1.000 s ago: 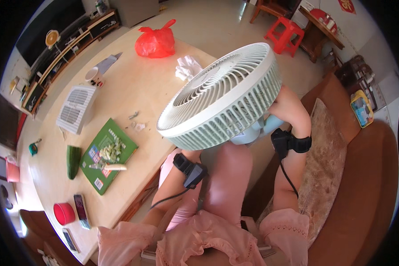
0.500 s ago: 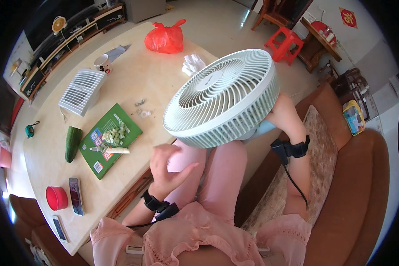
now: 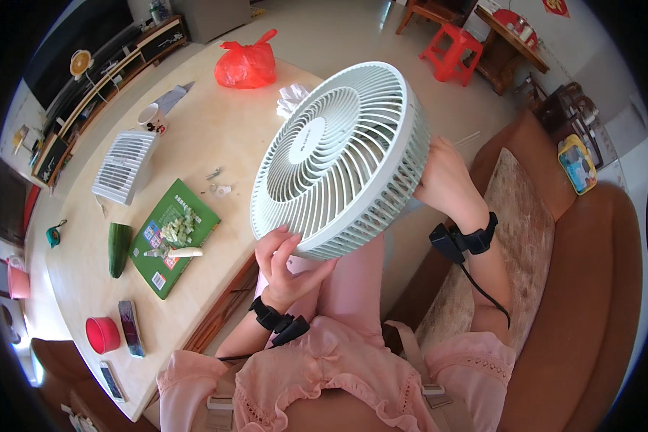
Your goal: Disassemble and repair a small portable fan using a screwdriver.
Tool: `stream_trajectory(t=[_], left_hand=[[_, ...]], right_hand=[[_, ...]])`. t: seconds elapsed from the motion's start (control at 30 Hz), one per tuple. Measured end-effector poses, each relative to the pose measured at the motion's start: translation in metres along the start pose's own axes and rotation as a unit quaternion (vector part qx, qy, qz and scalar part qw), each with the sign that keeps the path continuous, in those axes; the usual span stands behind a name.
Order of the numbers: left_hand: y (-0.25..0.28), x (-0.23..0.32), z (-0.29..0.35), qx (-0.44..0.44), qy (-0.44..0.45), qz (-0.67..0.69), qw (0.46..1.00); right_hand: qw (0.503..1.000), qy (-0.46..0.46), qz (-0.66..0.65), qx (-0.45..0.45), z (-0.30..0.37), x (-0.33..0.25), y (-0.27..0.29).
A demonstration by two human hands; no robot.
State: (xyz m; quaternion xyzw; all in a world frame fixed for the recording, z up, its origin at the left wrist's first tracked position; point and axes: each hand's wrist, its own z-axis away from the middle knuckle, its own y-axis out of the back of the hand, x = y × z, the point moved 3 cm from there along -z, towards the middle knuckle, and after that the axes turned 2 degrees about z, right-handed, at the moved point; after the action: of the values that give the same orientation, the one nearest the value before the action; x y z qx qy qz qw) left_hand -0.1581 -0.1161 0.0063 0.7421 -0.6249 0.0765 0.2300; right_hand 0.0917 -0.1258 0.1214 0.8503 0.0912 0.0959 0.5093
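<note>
A round pale green electric fan [image 3: 367, 122] is held up over my lap, its slatted front grille tilted toward me and to the left. My right hand [image 3: 446, 183] is closed on it from behind at the right; the fingertips are hidden behind the housing. My left hand [image 3: 284, 270] grips the lower left rim, with fingers on the grille's edge and the thumb under the side. The back of the fan and most of its stand are hidden.
On the table [image 3: 209, 129] to the left lie a green book [image 3: 162, 266] with chopped vegetable pieces and a knife, a cucumber [image 3: 119, 248], a white grille unit [image 3: 126, 167], a paper cup [image 3: 153, 119], a red bag [image 3: 246, 66], a red bowl [image 3: 102, 335] and two phones. A brown sofa [image 3: 590, 288] stands right.
The fan has tipped so its front faces me more and has shifted slightly left. My left hand, open and apart from it before, has risen and taken hold of its lower rim.
</note>
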Motion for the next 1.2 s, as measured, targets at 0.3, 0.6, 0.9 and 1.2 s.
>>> stream_trajectory(t=[0.3, 0.6, 0.9, 1.2], left_hand=[[-0.007, -0.002, 0.025, 0.001, 0.051, -0.074, 0.996], [-0.006, -0.015, 0.026, 0.009, 0.07, -0.09, 0.993], [-0.012, -0.015, 0.01, -0.033, 0.053, -0.094, 0.994], [-0.019, -0.023, 0.001, -0.009, 0.013, -0.109, 0.994]], right_hand=[[0.999, -0.023, 0.038, -0.016, 0.009, 0.004, 0.007], [0.98, -0.145, -0.093, 0.102, 0.021, 0.039, 0.05], [0.764, -0.174, -0.466, 0.411, 0.119, 0.023, 0.045], [0.698, -0.27, -0.519, 0.413, 0.181, 0.017, -0.024]])
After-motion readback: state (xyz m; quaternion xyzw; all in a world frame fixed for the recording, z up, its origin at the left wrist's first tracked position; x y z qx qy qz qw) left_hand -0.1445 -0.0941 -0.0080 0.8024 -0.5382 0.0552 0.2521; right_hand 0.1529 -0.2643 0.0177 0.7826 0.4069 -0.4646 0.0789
